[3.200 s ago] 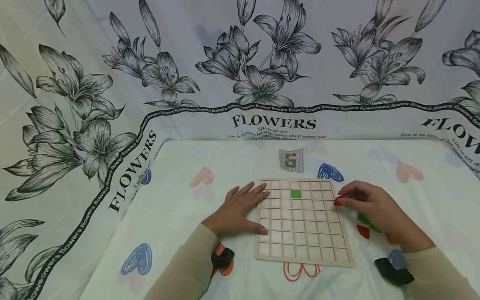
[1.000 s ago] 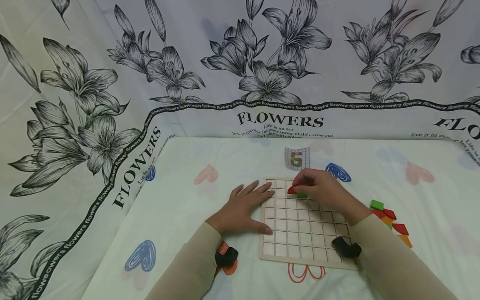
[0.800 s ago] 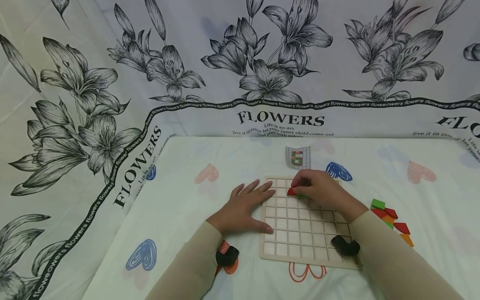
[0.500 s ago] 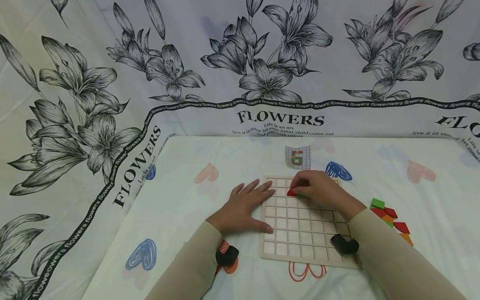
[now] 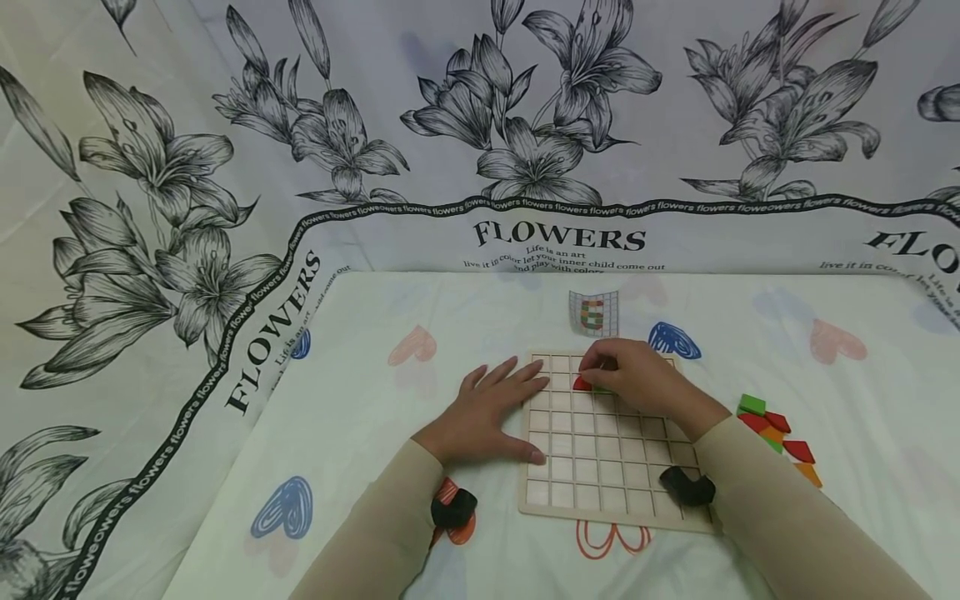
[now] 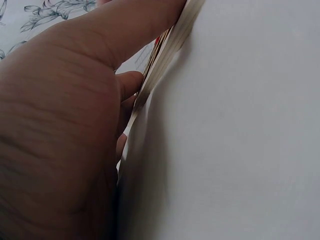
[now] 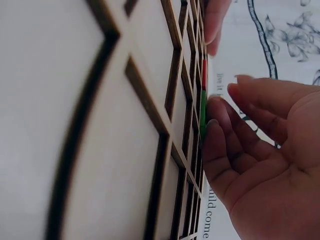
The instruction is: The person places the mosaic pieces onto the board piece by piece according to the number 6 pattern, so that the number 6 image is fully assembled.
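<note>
In the head view a wooden grid board (image 5: 562, 471) lies on the cloth. A green square tile (image 7: 202, 107) sits in a far-row cell, mostly hidden from the head camera by the right hand. Beside it, on its left, a red tile (image 5: 581, 384) with a curved edge lies in the grid. My right hand (image 5: 641, 379) is over these two tiles, fingers loosely bent; the right wrist view shows fingertips against the green tile and nothing pinched. My left hand (image 5: 483, 421) rests spread along the board's left edge, fingertips and thumb on the rim.
Several red, green and orange tiles (image 5: 772, 432) lie right of the board. A small card (image 5: 594, 314) with a coloured grid figure stands behind it. A flower-printed curtain (image 5: 420, 167) hangs behind the table.
My right hand has carried the red tile from the board's right side leftward to the cell beside the green tile. In the last half second it barely moves; my left hand stays put.
</note>
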`<state>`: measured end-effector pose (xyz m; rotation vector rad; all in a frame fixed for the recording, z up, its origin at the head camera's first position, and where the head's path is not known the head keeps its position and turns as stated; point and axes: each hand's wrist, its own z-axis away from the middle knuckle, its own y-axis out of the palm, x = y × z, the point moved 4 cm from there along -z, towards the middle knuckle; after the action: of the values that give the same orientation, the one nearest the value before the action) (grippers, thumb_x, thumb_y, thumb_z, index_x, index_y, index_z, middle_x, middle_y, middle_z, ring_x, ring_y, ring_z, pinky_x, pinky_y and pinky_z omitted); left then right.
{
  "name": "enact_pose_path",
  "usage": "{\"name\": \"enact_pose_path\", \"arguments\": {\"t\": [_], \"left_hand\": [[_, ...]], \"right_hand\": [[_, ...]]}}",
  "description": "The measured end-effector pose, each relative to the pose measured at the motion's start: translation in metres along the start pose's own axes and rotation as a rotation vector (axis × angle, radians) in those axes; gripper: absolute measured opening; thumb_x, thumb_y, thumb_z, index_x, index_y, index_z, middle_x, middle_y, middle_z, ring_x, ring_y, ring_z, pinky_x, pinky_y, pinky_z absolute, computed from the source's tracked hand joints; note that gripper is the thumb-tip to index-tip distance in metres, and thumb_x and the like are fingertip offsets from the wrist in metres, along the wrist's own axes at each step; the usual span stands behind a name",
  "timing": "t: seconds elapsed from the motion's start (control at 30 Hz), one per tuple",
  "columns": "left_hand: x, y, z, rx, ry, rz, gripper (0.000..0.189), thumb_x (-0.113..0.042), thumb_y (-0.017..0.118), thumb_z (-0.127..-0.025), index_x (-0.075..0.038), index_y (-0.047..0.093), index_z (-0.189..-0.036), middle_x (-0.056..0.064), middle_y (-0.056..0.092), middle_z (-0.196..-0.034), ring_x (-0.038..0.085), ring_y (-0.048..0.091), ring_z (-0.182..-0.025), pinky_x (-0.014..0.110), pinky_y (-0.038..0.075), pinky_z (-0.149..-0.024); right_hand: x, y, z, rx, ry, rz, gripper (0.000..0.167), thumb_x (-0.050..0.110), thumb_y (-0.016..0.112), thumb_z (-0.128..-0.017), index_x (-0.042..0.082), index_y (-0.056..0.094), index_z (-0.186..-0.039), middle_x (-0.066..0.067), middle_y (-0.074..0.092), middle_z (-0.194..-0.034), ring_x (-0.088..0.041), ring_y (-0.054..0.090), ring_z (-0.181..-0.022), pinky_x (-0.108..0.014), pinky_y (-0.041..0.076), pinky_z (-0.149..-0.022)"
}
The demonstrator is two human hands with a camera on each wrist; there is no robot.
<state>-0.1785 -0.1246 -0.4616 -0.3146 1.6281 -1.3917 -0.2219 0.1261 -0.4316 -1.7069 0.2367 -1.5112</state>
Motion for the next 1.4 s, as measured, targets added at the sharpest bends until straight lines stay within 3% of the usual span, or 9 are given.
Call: {"name": "enact_pose_path", "arguments": {"t": [0.37,0.7,0.87,1.03,1.4], "left_hand": [[0.001,0.0,0.0,-0.01,0.016,0.008,0.108,-0.081,0.074,-0.085,-0.033,0.034,-0.173,-0.021,0.011,-0.178,0.015,0.001,-0.165,0.057,0.001,-0.128],[0.002,0.0,0.0,-0.013,0.019,0.007,0.109,-0.082,0.075,-0.084,-0.032,0.035,-0.173,-0.022,0.012,-0.178,0.016,0.002,-0.165,0.056,0.001,-0.128],[0.001,0.0,0.0,-0.017,0.023,0.004,0.11,-0.081,0.076,-0.084,-0.032,0.035,-0.173,-0.022,0.011,-0.178,0.016,0.003,-0.165,0.056,0.002,-0.127],[0.002,0.001,0.0,-0.016,0.022,0.007,0.11,-0.081,0.076,-0.084,-0.032,0.034,-0.173,-0.022,0.011,-0.178,0.015,0.002,-0.165,0.056,0.001,-0.127],[0.0,0.0,0.0,-0.013,0.017,0.018,0.11,-0.08,0.077,-0.084,-0.033,0.034,-0.173,-0.02,0.012,-0.179,0.014,0.0,-0.165,0.057,0.001,-0.128]], "right_hand": [[0.002,-0.005,0.006,-0.01,0.017,-0.068,0.024,0.035,0.068,-0.11,0.013,0.078,-0.112,0.0,0.073,-0.101,-0.024,0.062,-0.091,-0.044,0.052,-0.082],[0.003,-0.021,0.019,-0.019,0.022,-0.2,0.047,0.046,0.057,-0.114,0.006,0.067,-0.136,-0.01,0.073,-0.122,-0.027,0.07,-0.106,-0.05,0.054,-0.092],[0.007,-0.029,0.029,-0.022,-0.011,-0.243,0.046,0.039,0.055,-0.116,0.001,0.062,-0.141,-0.015,0.07,-0.129,-0.03,0.071,-0.111,-0.052,0.056,-0.096],[0.009,-0.039,0.039,-0.032,-0.043,-0.26,0.039,0.033,0.05,-0.118,0.002,0.061,-0.139,-0.016,0.069,-0.124,-0.033,0.069,-0.111,-0.053,0.057,-0.094],[-0.001,-0.052,0.058,-0.071,-0.055,-0.242,0.042,0.031,0.045,-0.12,0.0,0.058,-0.145,-0.015,0.069,-0.127,-0.03,0.067,-0.112,-0.04,0.057,-0.093]]}}
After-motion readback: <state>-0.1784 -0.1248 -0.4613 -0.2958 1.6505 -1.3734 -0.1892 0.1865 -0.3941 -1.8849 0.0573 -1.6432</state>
